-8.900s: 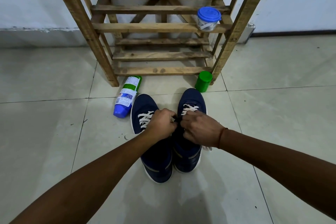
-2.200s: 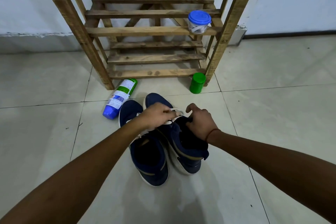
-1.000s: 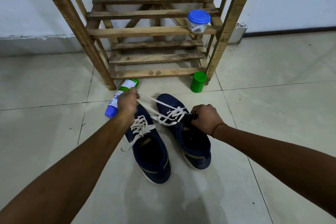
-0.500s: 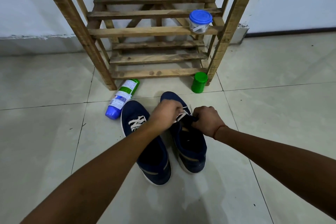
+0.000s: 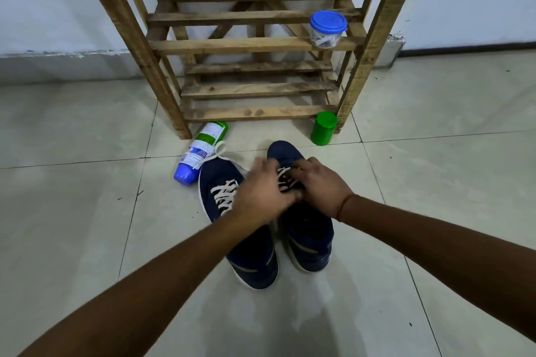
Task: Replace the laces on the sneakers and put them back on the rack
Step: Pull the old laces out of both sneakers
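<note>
Pale tiled floor [image 5: 435,211], white wall [image 5: 58,9] behind slatted wooden rack [image 5: 252,45]. Pair of navy blue low-top sneakers [image 5: 252,252] w/ white laces [image 5: 285,180] on floor just in front of rack, side by side. Long axes run twd rack, toes nearest it. R hand [image 5: 322,185]: fingers curled on right-side sneaker's laces. L hand [image 5: 261,194] over same laces, blurred, can't tell grip.

Rough wooden rack [image 5: 249,45], glossy floor tiles [image 5: 72,211]

Navy sneakers [image 5: 251,258] side by side on floor [image 5: 87,211], toes toward wooden rack [image 5: 252,45]; white laces [image 5: 223,197] threaded.
</note>
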